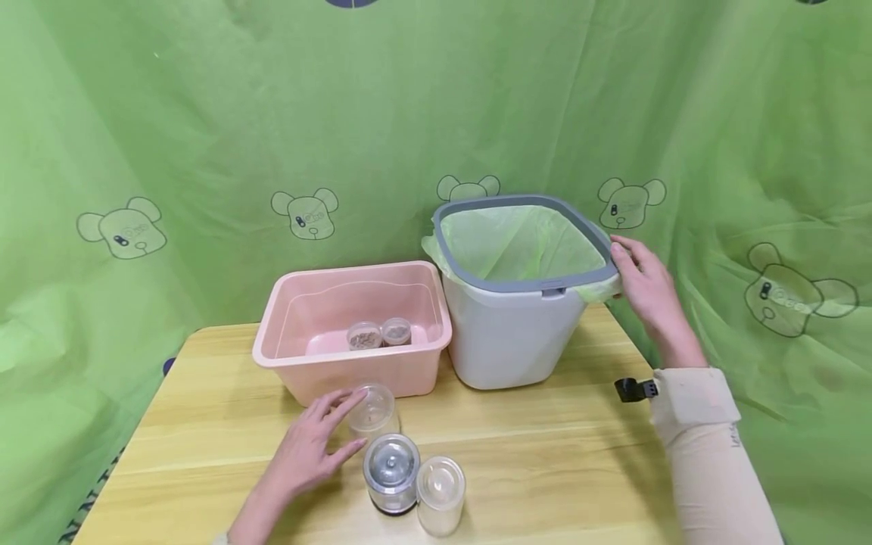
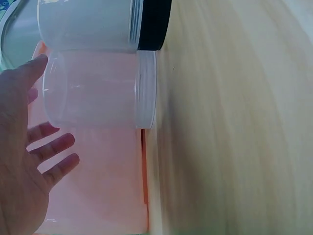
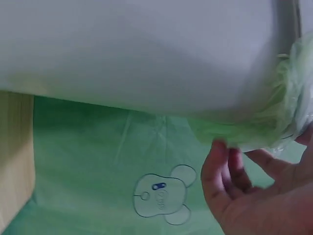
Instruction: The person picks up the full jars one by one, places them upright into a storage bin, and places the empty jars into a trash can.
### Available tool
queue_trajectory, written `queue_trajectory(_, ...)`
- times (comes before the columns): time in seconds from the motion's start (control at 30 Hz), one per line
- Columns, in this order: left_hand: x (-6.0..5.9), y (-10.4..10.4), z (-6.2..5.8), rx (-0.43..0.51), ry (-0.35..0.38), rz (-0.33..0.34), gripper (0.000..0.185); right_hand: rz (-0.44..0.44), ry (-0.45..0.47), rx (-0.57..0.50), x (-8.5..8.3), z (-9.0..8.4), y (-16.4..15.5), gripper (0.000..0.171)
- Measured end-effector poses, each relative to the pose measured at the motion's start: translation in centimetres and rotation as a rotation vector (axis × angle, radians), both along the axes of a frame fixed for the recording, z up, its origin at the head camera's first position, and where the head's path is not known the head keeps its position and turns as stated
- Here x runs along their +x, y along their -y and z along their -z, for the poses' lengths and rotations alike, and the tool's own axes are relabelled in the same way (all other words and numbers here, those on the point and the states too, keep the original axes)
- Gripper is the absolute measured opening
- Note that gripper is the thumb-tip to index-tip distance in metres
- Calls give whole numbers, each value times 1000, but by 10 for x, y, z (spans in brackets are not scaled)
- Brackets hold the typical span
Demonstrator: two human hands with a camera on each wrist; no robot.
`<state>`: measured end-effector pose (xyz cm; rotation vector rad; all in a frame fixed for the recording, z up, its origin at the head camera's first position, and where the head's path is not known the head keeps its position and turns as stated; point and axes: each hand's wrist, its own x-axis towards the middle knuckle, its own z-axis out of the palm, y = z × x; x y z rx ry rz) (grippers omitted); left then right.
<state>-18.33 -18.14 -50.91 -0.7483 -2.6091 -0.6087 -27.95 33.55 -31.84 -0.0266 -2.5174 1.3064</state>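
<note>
My left hand reaches over a clear plastic jar, its fingers spread and loosely bent beside the upturned base. In the left wrist view this jar stands mouth down, threaded rim on the table. Beside it is a jar with a black lid, also upside down, and a second clear jar stands to its right. My right hand grips the right rim of a white trash bin, fingers bent against the overhanging green bag.
A pink plastic tub stands left of the bin, with two small round containers inside. The wooden table ends just right of the bin. A green printed curtain hangs behind and at both sides.
</note>
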Motion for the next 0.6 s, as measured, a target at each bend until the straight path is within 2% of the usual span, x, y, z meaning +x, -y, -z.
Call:
queue_trajectory(0.17,-3,-5,6,-1,5,-27,76,-116,39,-203,-2,4,-1,64)
queue_trajectory(0.37,-3,-8,14,-8,46,-52,75,-142,12,-455,-3,2,5,60)
queue_trajectory(0.6,-4,-8,18,20,88,-49,77,-132,-7,-548,1,0,10,57)
